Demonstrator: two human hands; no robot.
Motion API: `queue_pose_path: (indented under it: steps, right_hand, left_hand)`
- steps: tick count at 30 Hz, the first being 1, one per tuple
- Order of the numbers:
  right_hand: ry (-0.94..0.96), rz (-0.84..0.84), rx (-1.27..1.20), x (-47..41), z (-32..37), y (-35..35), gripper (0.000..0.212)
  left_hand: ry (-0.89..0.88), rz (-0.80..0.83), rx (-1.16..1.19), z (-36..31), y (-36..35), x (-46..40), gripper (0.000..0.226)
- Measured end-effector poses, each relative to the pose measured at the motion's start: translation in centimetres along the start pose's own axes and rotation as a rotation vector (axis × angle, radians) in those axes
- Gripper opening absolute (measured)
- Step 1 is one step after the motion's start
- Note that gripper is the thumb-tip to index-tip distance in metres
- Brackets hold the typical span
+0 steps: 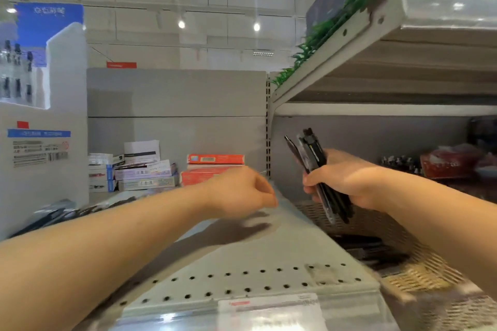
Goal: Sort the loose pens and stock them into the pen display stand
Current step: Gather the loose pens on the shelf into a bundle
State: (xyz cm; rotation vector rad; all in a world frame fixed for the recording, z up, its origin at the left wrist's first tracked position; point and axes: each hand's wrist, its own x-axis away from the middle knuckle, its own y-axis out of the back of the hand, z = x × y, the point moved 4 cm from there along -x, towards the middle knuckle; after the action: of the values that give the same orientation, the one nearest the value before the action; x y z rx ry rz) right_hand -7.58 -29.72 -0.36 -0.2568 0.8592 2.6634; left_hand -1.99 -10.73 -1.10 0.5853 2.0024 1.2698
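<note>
Right hand (347,180) at 3 o'clock grips a bundle of pens (317,169) mid-barrel. Judged light, stiff, slippery; clasp the middle. Left hand (242,192): fingers curled, nothing visibly held.

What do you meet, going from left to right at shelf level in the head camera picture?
White display stand → stacked white boxes → red boxes → left hand, fingers curled, holding nothing → bundle of black pens → right hand gripping it → red packet.
</note>
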Motion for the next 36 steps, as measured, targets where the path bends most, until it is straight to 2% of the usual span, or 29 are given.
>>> queue_pose_path:
  steps: [3,7,11,13,16,21,25,28,32,36]
  right_hand:
    - [-0.066,0.049,0.102,0.7,-3.5,4.1,0.01]
    - [-0.065,0.052,0.304,1.2,-6.4,8.8,0.02]
    - [0.025,0.207,0.457,1.4,-8.7,10.9,0.015]
    - [0.095,0.268,0.543,1.3,-9.4,11.0,0.02]
    - [0.186,0.394,0.689,1.0,-10.3,10.2,0.032]
    - [0.261,0.655,0.93,0.8,-13.2,7.8,0.037]
    - [0.271,0.834,0.942,1.1,-14.7,6.0,0.043]
    - [0.306,0.872,0.978,1.1,-15.0,5.3,0.056]
    - [0.331,0.885,0.968,1.2,-14.9,4.8,0.045]
    - [0.348,0.834,0.972,1.7,-14.6,5.2,0.055]
  left_hand:
    - [0.016,0.186,-0.003,-3.3,-3.3,-1.9,0.036]
    - [0.04,0.242,-0.167,-7.3,-6.5,-4.8,0.042]
    - [0.081,0.356,-0.378,-9.3,-8.8,-8.0,0.05]
    - [0.115,0.407,-0.465,-9.7,-9.8,-9.2,0.05]
    - [0.135,0.429,-0.517,-9.1,-10.8,-10.1,0.038]
    - [0.124,0.419,-0.467,-7.5,-10.9,-10.3,0.033]
    - [0.136,0.436,-0.418,-6.8,-11.5,-10.8,0.032]
    - [0.139,0.438,-0.406,-6.4,-11.7,-11.2,0.035]
    - [0.151,0.458,-0.387,-6.3,-11.7,-11.3,0.039]
    - [0.158,0.459,-0.405,-6.5,-11.7,-11.3,0.041]
